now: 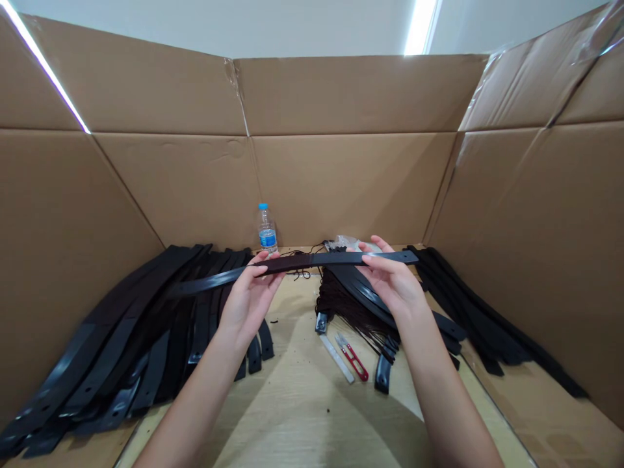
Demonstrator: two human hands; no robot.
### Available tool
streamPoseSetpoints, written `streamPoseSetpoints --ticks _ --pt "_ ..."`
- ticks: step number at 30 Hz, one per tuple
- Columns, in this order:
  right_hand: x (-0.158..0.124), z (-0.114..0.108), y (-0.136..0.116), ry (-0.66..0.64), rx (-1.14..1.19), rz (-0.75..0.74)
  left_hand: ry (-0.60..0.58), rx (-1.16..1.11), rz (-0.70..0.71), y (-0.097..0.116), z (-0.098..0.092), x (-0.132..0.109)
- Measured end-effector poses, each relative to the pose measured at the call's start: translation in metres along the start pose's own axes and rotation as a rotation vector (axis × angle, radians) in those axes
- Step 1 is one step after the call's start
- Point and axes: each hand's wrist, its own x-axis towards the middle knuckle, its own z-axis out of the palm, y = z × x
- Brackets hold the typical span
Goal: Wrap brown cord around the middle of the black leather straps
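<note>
A long black strap is held level above the surface at mid scene, pinched by the left hand and right hand, fingers closed on it. Black strap piles are seen left and right; red snips lie near centre; a water bottle stands far.

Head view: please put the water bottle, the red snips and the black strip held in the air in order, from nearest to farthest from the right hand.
1. Black strip: held in the right hand itself, at centre.
2. Red snips: on the table, below that hand.
3. Water bottle: at the back wall, left of centre.
</note>
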Motion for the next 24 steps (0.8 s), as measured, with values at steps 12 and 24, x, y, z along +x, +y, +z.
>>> streamPoseSetpoints --ticks 12,24 --pt "0.005 0.000 0.011 -0.155 0.069 -0.032 0.129 -0.295 -0.121 -0.008 0.000 0.011" --pt "0.023 -0.005 0.032 0.184 0.261 0.071 -0.465 0.088 0.142 -0.017 -0.022 0.016"
